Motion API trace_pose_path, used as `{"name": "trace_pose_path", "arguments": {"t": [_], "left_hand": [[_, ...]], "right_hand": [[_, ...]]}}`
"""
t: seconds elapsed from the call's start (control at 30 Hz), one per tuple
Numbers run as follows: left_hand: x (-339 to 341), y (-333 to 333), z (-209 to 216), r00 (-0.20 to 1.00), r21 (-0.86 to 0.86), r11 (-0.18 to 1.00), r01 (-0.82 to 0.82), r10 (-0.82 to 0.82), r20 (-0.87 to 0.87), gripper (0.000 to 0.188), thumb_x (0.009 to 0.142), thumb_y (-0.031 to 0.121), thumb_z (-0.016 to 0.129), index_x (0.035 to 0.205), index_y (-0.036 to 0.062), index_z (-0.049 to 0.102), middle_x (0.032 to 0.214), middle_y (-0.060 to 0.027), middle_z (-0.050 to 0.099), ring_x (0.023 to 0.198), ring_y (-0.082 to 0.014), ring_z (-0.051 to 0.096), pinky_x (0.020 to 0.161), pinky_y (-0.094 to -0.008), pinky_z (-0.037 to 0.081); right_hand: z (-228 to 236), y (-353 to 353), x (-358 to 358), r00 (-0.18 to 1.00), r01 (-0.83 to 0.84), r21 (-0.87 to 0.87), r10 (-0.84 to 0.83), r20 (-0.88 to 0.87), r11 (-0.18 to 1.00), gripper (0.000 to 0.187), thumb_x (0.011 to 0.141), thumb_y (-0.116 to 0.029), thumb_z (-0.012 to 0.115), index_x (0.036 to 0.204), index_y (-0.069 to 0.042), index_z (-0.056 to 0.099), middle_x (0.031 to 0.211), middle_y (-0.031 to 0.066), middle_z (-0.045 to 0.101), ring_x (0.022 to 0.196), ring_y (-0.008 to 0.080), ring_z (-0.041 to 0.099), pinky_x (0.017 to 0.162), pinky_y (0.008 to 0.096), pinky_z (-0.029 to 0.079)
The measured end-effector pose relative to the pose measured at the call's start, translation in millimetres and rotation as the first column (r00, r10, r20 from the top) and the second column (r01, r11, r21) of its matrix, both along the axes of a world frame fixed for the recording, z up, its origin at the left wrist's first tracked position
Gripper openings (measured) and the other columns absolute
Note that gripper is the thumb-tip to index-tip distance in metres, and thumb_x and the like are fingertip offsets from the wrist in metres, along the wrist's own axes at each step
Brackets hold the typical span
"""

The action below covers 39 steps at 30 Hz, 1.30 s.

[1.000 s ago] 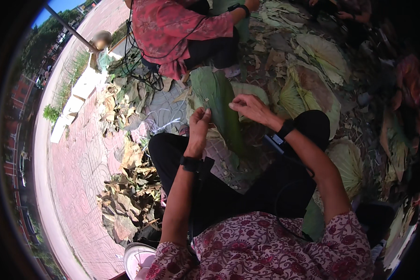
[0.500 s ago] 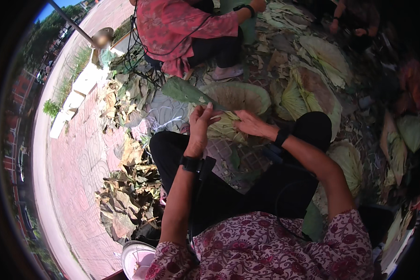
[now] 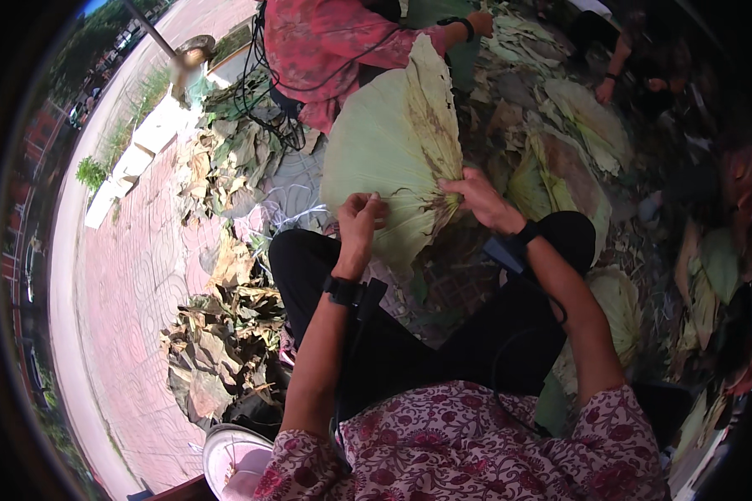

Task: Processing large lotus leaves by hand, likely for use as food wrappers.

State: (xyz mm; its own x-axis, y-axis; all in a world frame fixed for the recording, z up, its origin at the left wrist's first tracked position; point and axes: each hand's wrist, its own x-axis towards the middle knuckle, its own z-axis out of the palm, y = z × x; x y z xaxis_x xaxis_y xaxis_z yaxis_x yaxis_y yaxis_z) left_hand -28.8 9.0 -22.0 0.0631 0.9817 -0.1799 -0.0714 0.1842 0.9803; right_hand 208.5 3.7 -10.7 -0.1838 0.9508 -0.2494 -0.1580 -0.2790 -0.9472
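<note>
A large pale green lotus leaf (image 3: 384, 138) stands raised and spread before me, its veins fanning out from a gathered, browned part at the right. My right hand (image 3: 480, 200) is closed on that gathered part. In front of the leaf's lower left, my left hand (image 3: 361, 221) has its fingers curled together; whether they pinch anything is hidden. Both wrists wear dark bands. More dried lotus leaves (image 3: 560, 171) lie spread to the right of my right hand.
Across from me crouches a person in a red patterned top (image 3: 334, 54), beside black cables (image 3: 263, 92). A heap of brown dry leaves (image 3: 221, 355) lies at my left, near a white bucket (image 3: 226, 455). Another person's hand (image 3: 604, 90) shows at the far right.
The lotus leaf has swung up and opened out, hiding the ground ahead. My right hand has moved slightly right and up with it; my left hand has dropped a little.
</note>
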Motion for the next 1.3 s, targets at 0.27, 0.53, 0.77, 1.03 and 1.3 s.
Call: {"name": "trace_pose_path", "arguments": {"t": [0.27, 0.53, 0.77, 1.03, 1.3], "left_hand": [[9, -6, -15, 0.973, 0.071, 0.98, 0.187, -0.175, -0.149, 0.021, 0.091, 0.02, 0.057, 0.085, -0.0003, 0.058, 0.07, -0.0051, 0.063, 0.06, -0.0106, 0.058, 0.055, -0.0258, 0.045], [16, -12, -23, 0.837, 0.126, 0.865, 0.485, -0.418, -0.353, 0.03, 0.094, 0.025, 0.053, 0.084, -0.0017, 0.061, 0.069, -0.0063, 0.064, 0.064, -0.012, 0.062, 0.058, -0.026, 0.048], [24, -22, -28, 0.667, -0.068, 0.721, 0.69, -0.669, -0.328, 0.033, 0.094, 0.028, 0.055, 0.089, -0.0043, 0.061, 0.068, -0.007, 0.063, 0.064, -0.0132, 0.061, 0.06, -0.0295, 0.048], [24, -24, -36, 0.638, 0.139, 0.742, 0.656, -0.448, -0.626, 0.035, 0.089, 0.03, 0.059, 0.1, -0.003, 0.06, 0.073, -0.0165, 0.063, 0.072, -0.0259, 0.062, 0.066, -0.0385, 0.047], [17, -27, -44, 0.437, 0.049, 0.603, 0.796, -0.516, -0.737, 0.033, 0.088, 0.031, 0.059, 0.097, -0.0002, 0.065, 0.086, -0.0218, 0.064, 0.084, -0.0363, 0.062, 0.072, -0.0417, 0.048]], "right_hand": [[5, -1, -1, 0.997, 0.073, -0.048, -0.072, 0.022, 0.996, 0.029, 0.086, -0.024, 0.066, 0.108, -0.006, 0.06, 0.103, 0.0041, 0.063, 0.092, 0.016, 0.058, 0.075, 0.0376, 0.045], [-7, 6, -2, 0.987, 0.146, -0.058, -0.149, -0.057, 0.988, 0.028, 0.086, -0.019, 0.064, 0.109, -0.004, 0.058, 0.103, 0.0057, 0.063, 0.091, 0.0171, 0.06, 0.075, 0.0371, 0.049], [-11, 10, 2, 0.921, 0.175, -0.105, -0.2, -0.335, 0.979, 0.031, 0.087, -0.01, 0.062, 0.116, -0.001, 0.055, 0.11, 0.0083, 0.062, 0.1, 0.0221, 0.061, 0.082, 0.0426, 0.052], [-16, 7, 8, 0.952, 0.147, -0.302, -0.217, -0.216, 0.942, 0.028, 0.089, -0.014, 0.059, 0.113, -0.002, 0.054, 0.108, 0.0115, 0.061, 0.099, 0.0252, 0.061, 0.087, 0.0453, 0.051], [-39, -16, 35, 0.977, 0.077, -0.436, -0.154, -0.145, 0.897, 0.026, 0.087, -0.017, 0.059, 0.11, -0.005, 0.055, 0.106, 0.0123, 0.062, 0.098, 0.0271, 0.061, 0.086, 0.0441, 0.05]]}}
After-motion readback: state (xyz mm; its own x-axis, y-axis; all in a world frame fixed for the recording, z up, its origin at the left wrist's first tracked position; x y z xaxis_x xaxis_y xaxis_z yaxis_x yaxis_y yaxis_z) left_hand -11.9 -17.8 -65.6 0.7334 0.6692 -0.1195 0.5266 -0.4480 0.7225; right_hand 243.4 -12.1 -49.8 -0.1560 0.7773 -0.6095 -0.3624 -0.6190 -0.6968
